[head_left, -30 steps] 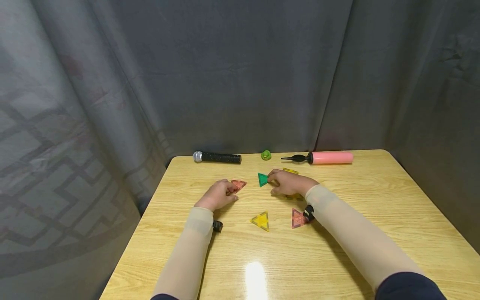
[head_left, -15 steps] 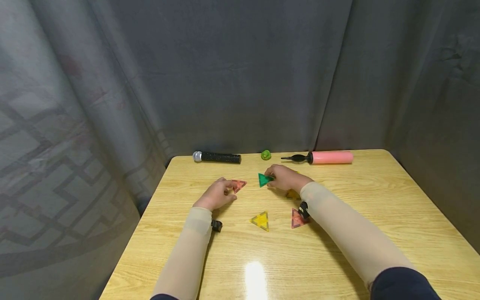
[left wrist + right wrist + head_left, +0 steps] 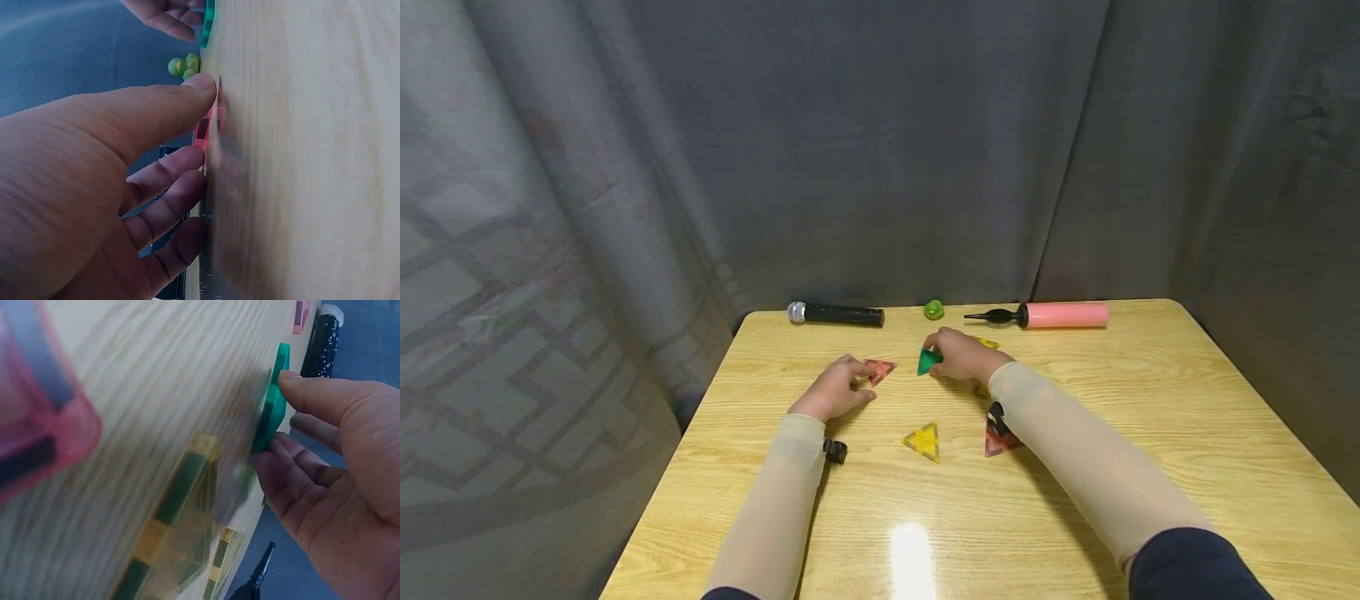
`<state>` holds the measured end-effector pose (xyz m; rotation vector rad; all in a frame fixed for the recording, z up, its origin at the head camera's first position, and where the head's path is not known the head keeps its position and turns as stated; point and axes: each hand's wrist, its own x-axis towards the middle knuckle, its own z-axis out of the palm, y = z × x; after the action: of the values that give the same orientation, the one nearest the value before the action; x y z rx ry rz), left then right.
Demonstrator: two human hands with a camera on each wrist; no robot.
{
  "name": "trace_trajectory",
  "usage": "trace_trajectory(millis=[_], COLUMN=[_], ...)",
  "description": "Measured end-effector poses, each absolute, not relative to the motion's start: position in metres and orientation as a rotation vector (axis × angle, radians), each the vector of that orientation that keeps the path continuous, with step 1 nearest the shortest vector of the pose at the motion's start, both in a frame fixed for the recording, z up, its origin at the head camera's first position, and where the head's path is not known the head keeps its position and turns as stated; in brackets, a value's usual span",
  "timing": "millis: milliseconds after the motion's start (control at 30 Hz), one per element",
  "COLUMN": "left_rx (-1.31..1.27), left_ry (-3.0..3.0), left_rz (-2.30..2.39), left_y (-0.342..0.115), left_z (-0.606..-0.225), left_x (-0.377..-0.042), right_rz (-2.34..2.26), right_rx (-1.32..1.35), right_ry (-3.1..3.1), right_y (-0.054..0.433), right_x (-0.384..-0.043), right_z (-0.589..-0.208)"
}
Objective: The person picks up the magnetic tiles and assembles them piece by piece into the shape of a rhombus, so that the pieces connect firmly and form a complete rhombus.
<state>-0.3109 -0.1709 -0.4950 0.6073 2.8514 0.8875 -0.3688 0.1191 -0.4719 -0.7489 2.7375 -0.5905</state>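
My right hand [image 3: 964,355] pinches a translucent green triangular magnetic tile [image 3: 928,362] between thumb and fingers. In the right wrist view the green tile [image 3: 273,403] stands tilted over the table. My left hand [image 3: 837,388] lies at a flat red triangular tile [image 3: 880,371], index fingertip at its edge and thumb apart on the near side. The left wrist view shows this red tile [image 3: 201,130] between the spread thumb and index finger. Under and beside my right forearm lie a second red tile [image 3: 1000,442] and two yellow tiles, partly hidden. Another yellow triangular tile [image 3: 924,442] lies nearer me.
Along the table's back edge lie a black microphone [image 3: 842,315] with a silver head, a small green toy [image 3: 933,310] and a pink hand pump [image 3: 1066,315] with a black nozzle. A grey curtain [image 3: 880,150] hangs right behind the wooden table [image 3: 835,525].
My right hand has shifted slightly left and has taken hold of the green tile, tilting it. The left hand has stayed nearly still at the red tile.
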Motion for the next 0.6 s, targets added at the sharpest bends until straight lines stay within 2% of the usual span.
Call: trace_trajectory(millis=[600], left_rx=[0.603], left_ry=[2.853], left_rz=[0.865], left_y=[-0.1701], left_z=[-0.4926], left_x=[-0.3087], right_rz=[-0.6], right_rx=[-0.687], right_ry=[2.637], right_y=[0.1159], right_x=[-0.3619], right_z=[-0.4681])
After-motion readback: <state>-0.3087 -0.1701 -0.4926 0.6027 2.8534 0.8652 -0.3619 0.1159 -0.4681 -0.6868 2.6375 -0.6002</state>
